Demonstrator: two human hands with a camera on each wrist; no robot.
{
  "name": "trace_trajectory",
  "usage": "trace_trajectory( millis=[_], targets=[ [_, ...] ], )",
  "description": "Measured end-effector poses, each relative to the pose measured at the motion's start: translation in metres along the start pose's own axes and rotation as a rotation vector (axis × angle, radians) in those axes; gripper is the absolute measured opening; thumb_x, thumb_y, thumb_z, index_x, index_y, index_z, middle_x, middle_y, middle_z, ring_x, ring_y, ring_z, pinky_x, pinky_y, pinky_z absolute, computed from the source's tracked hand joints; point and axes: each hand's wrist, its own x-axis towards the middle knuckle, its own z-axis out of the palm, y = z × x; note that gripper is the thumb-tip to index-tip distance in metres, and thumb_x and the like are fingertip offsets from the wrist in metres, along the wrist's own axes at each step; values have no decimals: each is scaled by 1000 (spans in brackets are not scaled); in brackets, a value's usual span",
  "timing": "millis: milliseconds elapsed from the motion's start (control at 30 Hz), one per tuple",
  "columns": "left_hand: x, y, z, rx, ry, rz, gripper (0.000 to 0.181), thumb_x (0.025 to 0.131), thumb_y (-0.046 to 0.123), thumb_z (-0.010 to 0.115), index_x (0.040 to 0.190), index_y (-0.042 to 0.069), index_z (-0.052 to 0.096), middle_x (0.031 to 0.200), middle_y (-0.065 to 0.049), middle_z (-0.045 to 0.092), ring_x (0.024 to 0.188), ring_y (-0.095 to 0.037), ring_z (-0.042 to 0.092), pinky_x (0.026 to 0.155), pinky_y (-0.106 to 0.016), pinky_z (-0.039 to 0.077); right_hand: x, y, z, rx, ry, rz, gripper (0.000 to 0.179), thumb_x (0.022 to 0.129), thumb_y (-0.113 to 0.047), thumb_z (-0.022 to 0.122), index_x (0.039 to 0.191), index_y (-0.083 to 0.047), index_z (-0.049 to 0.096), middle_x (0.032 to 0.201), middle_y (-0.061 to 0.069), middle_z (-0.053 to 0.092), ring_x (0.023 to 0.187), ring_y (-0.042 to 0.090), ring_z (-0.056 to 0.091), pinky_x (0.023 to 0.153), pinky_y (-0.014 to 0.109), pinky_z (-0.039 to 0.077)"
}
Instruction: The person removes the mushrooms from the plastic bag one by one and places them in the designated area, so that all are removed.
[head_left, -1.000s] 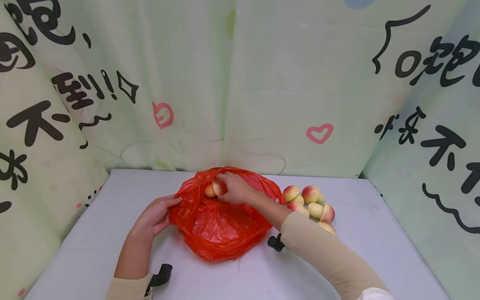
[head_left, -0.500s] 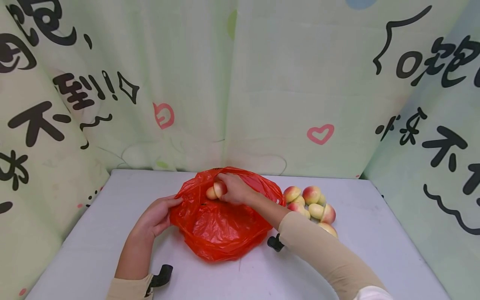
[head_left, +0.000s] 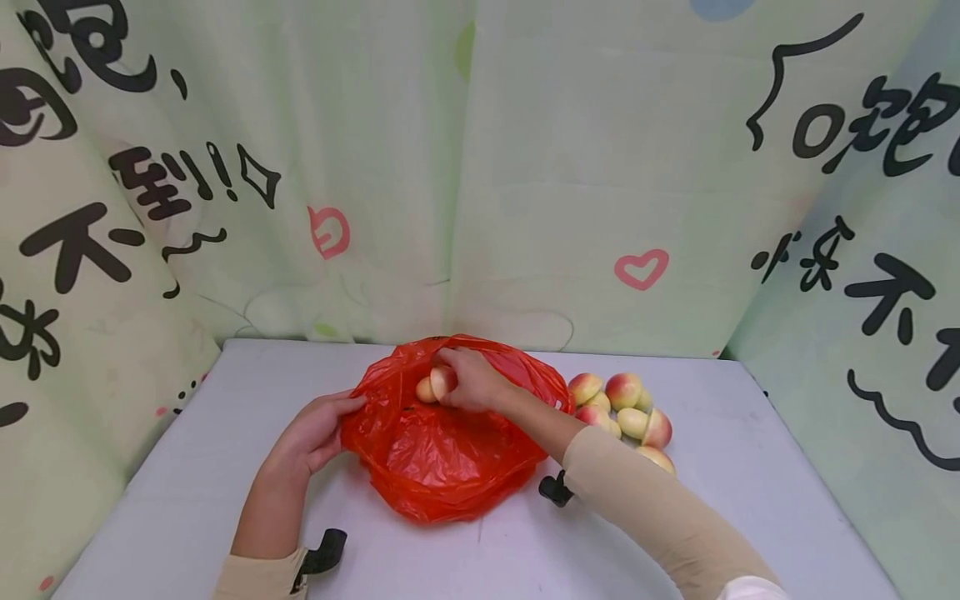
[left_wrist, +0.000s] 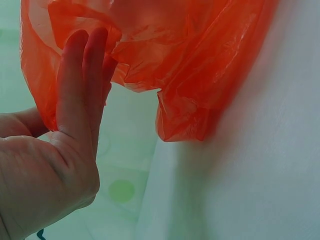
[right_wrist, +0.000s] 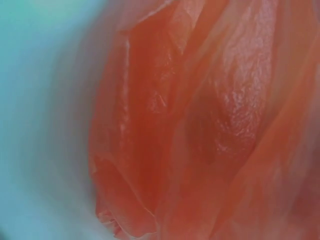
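A red plastic bag (head_left: 442, 458) lies spread with its mouth open near the table's middle. My left hand (head_left: 322, 427) pinches its left rim; in the left wrist view the film (left_wrist: 200, 45) runs between the thumb and the nearly straight fingers (left_wrist: 75, 90). My right hand (head_left: 474, 380) reaches into the bag's mouth and grips a red-and-yellow peach (head_left: 444, 381), its fingertips partly hidden behind the fruit. Against that peach sits a smaller pale yellow rounded piece (head_left: 425, 390). Crumpled red film (right_wrist: 200, 125) fills most of the right wrist view, where no hand shows.
Several red-and-yellow peaches (head_left: 622, 389) lie clustered on the white table (head_left: 720, 467), right of the bag; my right sleeve (head_left: 637, 500) partly covers the nearest. Black wrist mounts (head_left: 326, 550) jut from both forearms. A pale printed curtain (head_left: 525, 167) encloses the table's back and sides.
The view has shifted very slightly. The peach in my right hand and the pale piece have turned or shifted a little to the right; my left hand stays at the bag's rim.
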Motion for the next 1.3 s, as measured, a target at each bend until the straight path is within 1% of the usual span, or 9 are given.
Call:
trace_trajectory(
  millis=[167, 333, 533, 700, 900, 1133, 1300],
  targets=[
    [-1, 1, 2, -1, -1, 1, 52, 109, 25, 54, 156, 5, 44, 139, -9, 59, 110, -17, 64, 92, -29, 61, -5, 1, -2, 21, 3, -11, 55, 89, -13, 81, 139, -9, 59, 132, 9, 61, 122, 26, 55, 99, 40, 58],
    [-1, 2, 3, 0, 6, -2, 51, 109, 25, 55, 155, 6, 46, 139, -9, 59, 110, -18, 64, 92, -28, 61, -10, 3, -2, 53, 6, -15, 51, 87, -13, 82, 134, -10, 62, 131, 8, 60, 121, 26, 54, 95, 39, 60],
    [-1, 4, 2, -2, -21, 13, 51, 110, 23, 52, 156, 3, 44, 132, -6, 62, 107, -15, 65, 91, -27, 61, -19, 3, -6, 103, 8, -24, 47, 88, -11, 81, 131, -13, 64, 131, 7, 60, 119, 25, 54, 91, 39, 61],
    [-2, 5, 1, -5, -31, 21, 52, 110, 23, 51, 156, 2, 42, 130, -5, 62, 105, -14, 65, 91, -27, 61, -26, 3, -8, 141, 8, -46, 49, 88, -12, 82, 133, -12, 64, 133, 5, 60, 121, 24, 55, 90, 38, 62],
    [-2, 6, 1, -13, -30, 17, 51, 110, 22, 50, 156, 2, 42, 127, -3, 63, 104, -14, 66, 91, -27, 62, -36, 3, -10, 167, 13, -45, 50, 88, -13, 83, 135, -14, 64, 134, 3, 61, 123, 23, 55, 89, 37, 62],
    [-1, 5, 1, -11, -25, 13, 52, 110, 23, 52, 156, 3, 43, 132, -6, 61, 106, -15, 65, 92, -28, 61, -48, 4, -12, 156, 24, -61, 51, 88, -14, 83, 135, -16, 65, 135, 2, 62, 124, 22, 57, 92, 37, 61],
    [-2, 3, 1, -11, -29, 14, 52, 110, 23, 52, 157, 3, 42, 132, -6, 61, 106, -15, 65, 92, -28, 61, -57, 8, -14, 167, 21, -66, 52, 88, -15, 84, 136, -17, 65, 136, 1, 62, 124, 23, 58, 91, 37, 61]
  ],
)
